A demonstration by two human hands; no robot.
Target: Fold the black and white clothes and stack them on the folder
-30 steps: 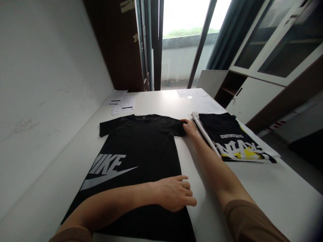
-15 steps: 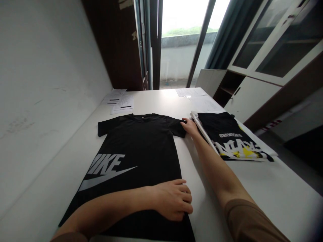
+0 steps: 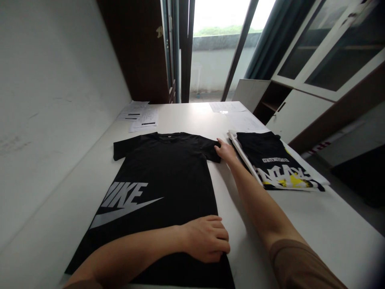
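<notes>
A black T-shirt [image 3: 168, 172] with a grey NIKE print and swoosh lies spread flat, its collar toward the far end. My left hand [image 3: 207, 239] reaches across its lower part, the fingers curled together over the right side edge and gripping the cloth. Farther up, my right hand [image 3: 226, 151] pinches the end of the right sleeve; the fingertips are partly hidden. Just right of that hand lies a stack of folded shirts [image 3: 258, 144], the top one black with white and yellow lettering.
The shirts lie on a white table [image 3: 192, 116]. Paper sheets [image 3: 144, 119] rest at its far left, and more papers [image 3: 246, 120] at the far right. A wall [image 3: 60, 120] borders the left side. White cabinets [image 3: 306, 112] stand at the right, beyond the table.
My left hand's fingers have drawn closer together at the shirt's side edge. My right hand stays at the sleeve. The view has shifted slightly.
</notes>
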